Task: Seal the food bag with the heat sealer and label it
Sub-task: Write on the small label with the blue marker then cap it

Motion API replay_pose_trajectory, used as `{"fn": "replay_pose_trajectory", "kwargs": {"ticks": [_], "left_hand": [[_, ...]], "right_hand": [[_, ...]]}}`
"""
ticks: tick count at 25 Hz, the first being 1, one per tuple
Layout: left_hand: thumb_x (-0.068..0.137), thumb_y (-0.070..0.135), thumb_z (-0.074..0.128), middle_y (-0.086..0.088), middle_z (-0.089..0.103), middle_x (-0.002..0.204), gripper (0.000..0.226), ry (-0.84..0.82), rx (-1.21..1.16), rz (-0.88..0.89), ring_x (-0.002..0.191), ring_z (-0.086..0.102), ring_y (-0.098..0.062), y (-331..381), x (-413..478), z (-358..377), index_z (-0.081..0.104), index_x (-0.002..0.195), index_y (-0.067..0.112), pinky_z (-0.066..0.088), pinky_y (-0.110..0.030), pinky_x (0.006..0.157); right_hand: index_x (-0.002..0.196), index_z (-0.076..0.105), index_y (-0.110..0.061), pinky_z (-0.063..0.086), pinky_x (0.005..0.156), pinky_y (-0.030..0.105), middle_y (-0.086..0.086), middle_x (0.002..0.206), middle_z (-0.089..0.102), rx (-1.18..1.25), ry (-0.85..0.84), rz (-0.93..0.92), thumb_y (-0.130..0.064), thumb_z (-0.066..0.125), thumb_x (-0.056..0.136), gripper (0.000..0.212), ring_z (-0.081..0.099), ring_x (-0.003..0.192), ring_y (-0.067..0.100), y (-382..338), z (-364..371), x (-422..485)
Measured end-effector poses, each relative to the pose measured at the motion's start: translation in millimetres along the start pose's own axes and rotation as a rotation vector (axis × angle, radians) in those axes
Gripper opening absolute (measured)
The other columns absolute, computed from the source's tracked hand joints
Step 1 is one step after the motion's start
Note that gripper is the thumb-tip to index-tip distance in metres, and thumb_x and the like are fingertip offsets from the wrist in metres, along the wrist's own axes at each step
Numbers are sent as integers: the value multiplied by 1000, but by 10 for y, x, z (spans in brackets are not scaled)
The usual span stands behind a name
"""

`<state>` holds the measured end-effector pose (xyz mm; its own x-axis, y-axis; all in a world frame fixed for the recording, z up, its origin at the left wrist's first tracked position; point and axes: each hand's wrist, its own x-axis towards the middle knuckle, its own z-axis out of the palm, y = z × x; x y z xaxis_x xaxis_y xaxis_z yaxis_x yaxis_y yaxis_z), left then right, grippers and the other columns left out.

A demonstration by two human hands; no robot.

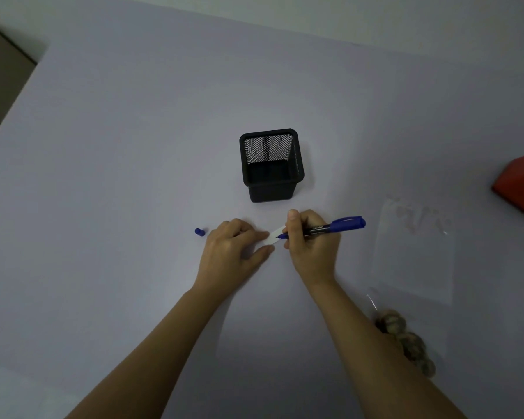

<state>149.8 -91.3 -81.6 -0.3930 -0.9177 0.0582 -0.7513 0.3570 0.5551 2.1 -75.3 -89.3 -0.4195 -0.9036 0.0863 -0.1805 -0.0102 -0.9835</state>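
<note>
A small white label [274,236] lies on the pale table in front of me. My left hand [233,252] presses flat on the label's left end, fingers spread over it. My right hand [310,246] grips a blue marker [333,226], whose tip touches the label's right part. The marker's blue cap [199,232] lies loose on the table left of my left hand. A clear plastic food bag [415,252] lies flat to the right, with several round brown food pieces [406,340] at its near end, partly hidden by my right forearm.
A black mesh pen holder [271,166], empty, stands just beyond my hands. A red box-like object [521,182] sits at the right edge, cut off by the frame. The table's left edge runs diagonally at the far left.
</note>
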Motion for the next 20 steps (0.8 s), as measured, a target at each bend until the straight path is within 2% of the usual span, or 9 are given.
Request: {"fn": "replay_pose_trajectory", "kwargs": {"ticks": [3, 7, 11, 15, 17, 20], "left_hand": [[84, 38, 59, -2, 66, 81, 31, 11, 52, 86, 72, 58, -16, -28, 0, 5, 74, 97, 14, 46, -26, 63], [87, 31, 56, -3, 68, 80, 26, 24, 56, 193, 71, 61, -18, -94, 10, 3, 74, 91, 13, 46, -29, 62], [90, 28, 52, -4, 66, 82, 25, -14, 36, 214, 72, 60, -17, -95, 45, -32, 71, 87, 12, 47, -32, 61], [88, 28, 50, -5, 64, 80, 26, -39, 40, 197, 68, 59, -16, -44, 81, -51, 70, 87, 10, 49, -32, 59], [87, 28, 52, -6, 64, 82, 28, -6, 5, 155, 69, 59, -16, -31, 96, -50, 70, 93, 9, 51, -32, 60], [87, 30, 53, -9, 65, 89, 34, 109, -72, 47, 74, 61, -17, 22, 24, -21, 69, 103, 4, 52, -26, 67]], "right_hand": [[64, 54, -3, 51, 49, 21, 7, 54, 60, -13, 7, 1, -57, 44, 85, 59, 60, 50, 20, 4, 2, 0], [60, 54, 5, 51, 49, 36, 16, 50, 59, -55, -8, -7, -51, 47, 87, 63, 58, 46, 24, 24, 15, -3], [59, 53, 5, 50, 51, 31, 17, 49, 57, -52, -23, -12, -46, 50, 87, 59, 58, 48, 29, 20, 6, -10], [56, 51, 5, 47, 50, 22, 16, 47, 55, -68, -28, -48, -43, 50, 88, 58, 53, 48, 21, 35, 5, -11], [54, 50, 5, 44, 49, 19, 14, 46, 54, -94, -22, -72, -32, 50, 88, 50, 52, 49, 21, 52, 4, -6], [54, 51, 2, 44, 52, 16, 13, 48, 55, -119, -41, -85, -29, 50, 88, 46, 52, 51, 19, 72, 14, 9]]}}
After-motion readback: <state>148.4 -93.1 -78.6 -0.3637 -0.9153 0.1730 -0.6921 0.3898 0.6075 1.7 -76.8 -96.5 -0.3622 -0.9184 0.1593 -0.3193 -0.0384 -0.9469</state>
